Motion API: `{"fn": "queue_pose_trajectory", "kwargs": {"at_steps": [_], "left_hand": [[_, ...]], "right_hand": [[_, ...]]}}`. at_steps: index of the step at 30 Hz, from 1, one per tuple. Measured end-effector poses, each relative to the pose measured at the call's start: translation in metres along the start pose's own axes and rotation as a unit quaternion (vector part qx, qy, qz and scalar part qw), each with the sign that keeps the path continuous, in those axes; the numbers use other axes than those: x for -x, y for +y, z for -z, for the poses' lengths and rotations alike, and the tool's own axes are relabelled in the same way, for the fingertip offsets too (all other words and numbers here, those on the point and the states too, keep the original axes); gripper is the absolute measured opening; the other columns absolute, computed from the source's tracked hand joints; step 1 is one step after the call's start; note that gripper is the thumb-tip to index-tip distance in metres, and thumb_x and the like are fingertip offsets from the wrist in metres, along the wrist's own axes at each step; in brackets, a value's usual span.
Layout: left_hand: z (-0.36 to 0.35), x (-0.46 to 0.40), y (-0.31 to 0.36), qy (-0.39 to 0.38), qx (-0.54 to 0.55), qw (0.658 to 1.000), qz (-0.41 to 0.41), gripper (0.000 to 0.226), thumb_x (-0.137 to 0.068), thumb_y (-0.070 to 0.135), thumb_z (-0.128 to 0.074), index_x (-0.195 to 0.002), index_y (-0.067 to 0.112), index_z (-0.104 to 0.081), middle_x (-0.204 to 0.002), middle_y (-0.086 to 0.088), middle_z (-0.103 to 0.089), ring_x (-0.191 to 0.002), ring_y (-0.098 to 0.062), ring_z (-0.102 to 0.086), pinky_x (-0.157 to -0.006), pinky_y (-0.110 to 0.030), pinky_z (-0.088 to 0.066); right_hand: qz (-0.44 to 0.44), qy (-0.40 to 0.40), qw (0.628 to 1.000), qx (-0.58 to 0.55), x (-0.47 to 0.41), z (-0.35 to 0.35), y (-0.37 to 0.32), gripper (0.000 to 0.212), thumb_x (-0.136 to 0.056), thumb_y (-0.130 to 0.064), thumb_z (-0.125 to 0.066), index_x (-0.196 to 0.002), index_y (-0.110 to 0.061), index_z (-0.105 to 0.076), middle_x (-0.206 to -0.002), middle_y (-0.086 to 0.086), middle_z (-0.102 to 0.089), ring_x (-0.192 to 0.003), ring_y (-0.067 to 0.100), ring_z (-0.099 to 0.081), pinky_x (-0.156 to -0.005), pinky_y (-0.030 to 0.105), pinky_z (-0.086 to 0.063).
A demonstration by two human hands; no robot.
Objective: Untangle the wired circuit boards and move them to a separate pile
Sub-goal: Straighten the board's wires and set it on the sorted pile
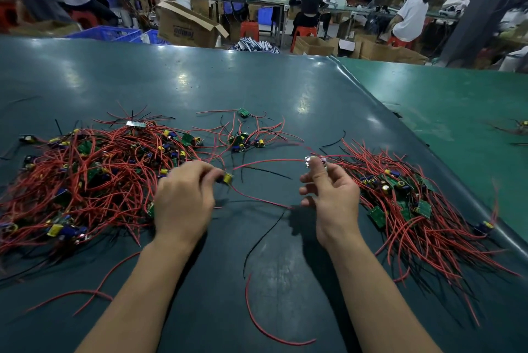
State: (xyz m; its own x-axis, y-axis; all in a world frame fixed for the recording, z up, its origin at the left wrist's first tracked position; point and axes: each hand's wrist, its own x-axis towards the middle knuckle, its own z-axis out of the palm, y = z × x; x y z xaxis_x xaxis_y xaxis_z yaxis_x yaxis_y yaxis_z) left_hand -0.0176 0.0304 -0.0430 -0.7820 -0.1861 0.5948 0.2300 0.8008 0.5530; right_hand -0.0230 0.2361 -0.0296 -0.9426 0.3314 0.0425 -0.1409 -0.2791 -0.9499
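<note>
Loose red wires (pixel 268 321) trail across the near edge of the dark green bench (pixel 257 89). Above them, the left hand (pixel 184 198) pinches a small board with a yellow part (pixel 227 178), and the right hand (pixel 333 195) pinches another small board (pixel 314 160) between thumb and fingers. One red wire runs between the two boards. A big tangled heap (pixel 85 175) lies left; a second pile (pixel 414 204) lies right, just beside the right hand.
</note>
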Motion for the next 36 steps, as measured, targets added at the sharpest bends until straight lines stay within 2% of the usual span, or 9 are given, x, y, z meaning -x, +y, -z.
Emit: {"fn": "queue_pose_trajectory", "kwargs": {"at_steps": [4, 7, 11, 13, 15, 17, 22, 28, 36], "left_hand": [[0.016, -0.008, -0.021, 0.163, -0.064, 0.979, 0.105, 0.017, -0.098, 0.018, -0.056, -0.098, 0.004, -0.065, -0.095, -0.02, -0.065, -0.087, -0.037, -0.057, -0.074, -0.043, -0.042], [0.02, -0.011, -0.029, 0.172, -0.125, 0.963, 0.168, 0.026, -0.092, 0.021, -0.062, -0.114, 0.007, -0.064, -0.119, -0.023, -0.055, -0.112, -0.044, -0.047, -0.092, -0.048, -0.038], [0.008, -0.002, -0.001, 0.21, -0.139, 0.966, -0.057, 0.02, -0.09, 0.019, -0.063, -0.109, 0.015, -0.07, -0.112, -0.013, -0.062, -0.111, -0.037, -0.047, -0.091, -0.048, -0.038], [-0.005, 0.007, 0.017, 0.172, -0.065, 0.967, -0.175, 0.018, -0.092, 0.022, -0.061, -0.1, 0.011, -0.072, -0.097, -0.008, -0.066, -0.093, -0.033, -0.056, -0.081, -0.045, -0.044], [-0.017, 0.016, 0.03, 0.053, 0.016, 0.98, -0.189, 0.03, -0.091, 0.032, -0.06, -0.103, 0.007, -0.071, -0.09, -0.006, -0.066, -0.082, -0.03, -0.059, -0.075, -0.043, -0.048], [-0.024, 0.022, 0.035, -0.034, 0.116, 0.987, -0.107, 0.039, -0.09, 0.04, -0.064, -0.111, 0.007, -0.069, -0.089, -0.003, -0.067, -0.077, -0.023, -0.061, -0.075, -0.039, -0.051], [-0.02, 0.018, 0.033, -0.047, 0.361, 0.93, 0.06, 0.014, -0.086, 0.04, -0.068, -0.093, 0.028, -0.072, -0.082, 0.012, -0.072, -0.072, -0.004, -0.066, -0.067, -0.024, -0.053], [-0.023, 0.018, 0.03, -0.1, 0.337, 0.936, -0.002, 0.022, -0.078, 0.011, -0.081, -0.099, 0.018, -0.076, -0.089, -0.003, -0.07, -0.076, -0.019, -0.067, -0.069, -0.03, -0.055], [-0.025, 0.023, 0.032, -0.049, 0.245, 0.967, -0.047, 0.016, -0.077, 0.01, -0.082, -0.09, 0.018, -0.075, -0.089, 0.003, -0.065, -0.078, -0.012, -0.066, -0.056, -0.024, -0.052]], "right_hand": [[-0.037, 0.051, 0.996, -0.069, -0.004, 0.005, -0.006, 0.02, -0.092, -0.03, -0.066, -0.082, -0.016, -0.056, -0.059, 0.0, -0.063, -0.043, 0.009, -0.052, -0.037, 0.018, -0.037], [-0.068, 0.004, 0.996, -0.058, -0.002, 0.0, -0.004, 0.023, -0.093, -0.035, -0.063, -0.085, -0.014, -0.059, -0.059, 0.002, -0.063, -0.043, 0.011, -0.051, -0.037, 0.019, -0.036], [-0.056, -0.06, 0.997, -0.007, 0.006, -0.011, 0.001, 0.03, -0.094, -0.039, -0.059, -0.081, -0.013, -0.065, -0.058, 0.002, -0.063, -0.043, 0.012, -0.051, -0.037, 0.02, -0.036], [-0.063, -0.08, 0.995, -0.016, 0.01, -0.014, 0.004, 0.032, -0.096, -0.037, -0.056, -0.076, -0.014, -0.067, -0.058, 0.005, -0.063, -0.041, 0.013, -0.05, -0.036, 0.019, -0.035], [-0.075, -0.103, 0.992, -0.02, 0.012, -0.017, 0.009, 0.031, -0.098, -0.034, -0.054, -0.078, -0.012, -0.065, -0.059, 0.008, -0.062, -0.041, 0.014, -0.05, -0.036, 0.019, -0.034], [-0.082, -0.124, 0.989, -0.019, 0.015, -0.019, 0.012, 0.029, -0.098, -0.032, -0.054, -0.081, -0.011, -0.063, -0.061, 0.009, -0.063, -0.041, 0.014, -0.05, -0.036, 0.019, -0.034], [-0.083, -0.17, 0.98, 0.063, 0.019, -0.019, 0.014, 0.03, -0.098, -0.03, -0.056, -0.077, -0.014, -0.071, -0.067, 0.007, -0.069, -0.044, 0.012, -0.051, -0.039, 0.018, -0.036], [-0.008, -0.168, 0.98, 0.109, 0.02, -0.018, 0.015, 0.021, -0.097, -0.013, -0.058, -0.114, -0.02, -0.067, -0.072, -0.003, -0.067, -0.049, 0.016, -0.056, -0.041, 0.023, -0.044], [0.072, -0.14, 0.971, 0.18, 0.018, -0.015, 0.019, 0.014, -0.095, -0.011, -0.062, -0.092, -0.023, -0.069, -0.081, 0.004, -0.075, -0.059, 0.021, -0.069, -0.052, 0.029, -0.053]]}}
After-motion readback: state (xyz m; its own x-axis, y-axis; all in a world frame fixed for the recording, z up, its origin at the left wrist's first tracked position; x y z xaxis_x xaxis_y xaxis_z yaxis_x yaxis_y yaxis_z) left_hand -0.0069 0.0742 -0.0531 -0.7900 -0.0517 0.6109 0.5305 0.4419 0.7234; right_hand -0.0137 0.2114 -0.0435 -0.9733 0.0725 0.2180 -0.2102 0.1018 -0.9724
